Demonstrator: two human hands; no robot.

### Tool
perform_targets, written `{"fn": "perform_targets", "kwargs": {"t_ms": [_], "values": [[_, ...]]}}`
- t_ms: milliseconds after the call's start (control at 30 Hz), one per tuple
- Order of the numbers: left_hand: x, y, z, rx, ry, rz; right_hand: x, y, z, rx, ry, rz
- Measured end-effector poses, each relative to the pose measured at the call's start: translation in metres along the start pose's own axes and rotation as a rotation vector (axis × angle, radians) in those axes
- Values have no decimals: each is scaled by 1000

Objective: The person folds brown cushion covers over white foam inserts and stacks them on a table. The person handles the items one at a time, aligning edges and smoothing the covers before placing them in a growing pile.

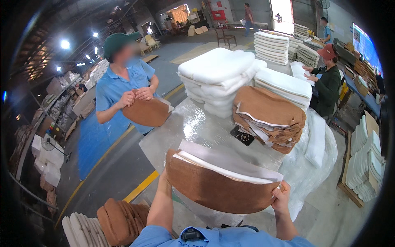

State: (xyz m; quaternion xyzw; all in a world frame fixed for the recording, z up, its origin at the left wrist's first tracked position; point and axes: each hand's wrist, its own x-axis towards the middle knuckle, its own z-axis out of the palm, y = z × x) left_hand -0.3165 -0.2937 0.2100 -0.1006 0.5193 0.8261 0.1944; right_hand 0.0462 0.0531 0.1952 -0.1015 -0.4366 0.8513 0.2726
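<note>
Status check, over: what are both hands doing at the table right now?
Left hand and right hand each grip an end of the brown cushion cover, white pad sticking out on top. Wrapped table just beyond. Nothing in the way.

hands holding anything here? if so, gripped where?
Both hands hold one brown fabric cushion cover with white foam inside. The right hand pinches its right end corner; the left hand is hidden behind its left end, so the exact hold there cannot be told.
</note>
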Motion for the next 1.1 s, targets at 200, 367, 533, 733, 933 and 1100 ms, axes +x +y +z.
{"fn": "perform_targets", "kwargs": {"t_ms": [200, 367, 533, 733, 933, 1100], "values": [[23, -12, 22, -25, 75, 159, -12, -19, 30, -260, 121, -182], [42, -28, 54, -149, -129, 193, -42, 9, 56, -730, -104, -97], [43, -66, 61, -250, -187, -28, -67, 81, 55, -733, -448, -203], [35, -86, 59, -385, -231, -195, -29, 98, 47, -461, -775, 317], [47, -88, 80, -24, -294, 121, 114, 115, 158, -539, -349, 108], [55, -77, 94, 318, -323, 324, 206, 148, 162, -962, -337, 236]]}}
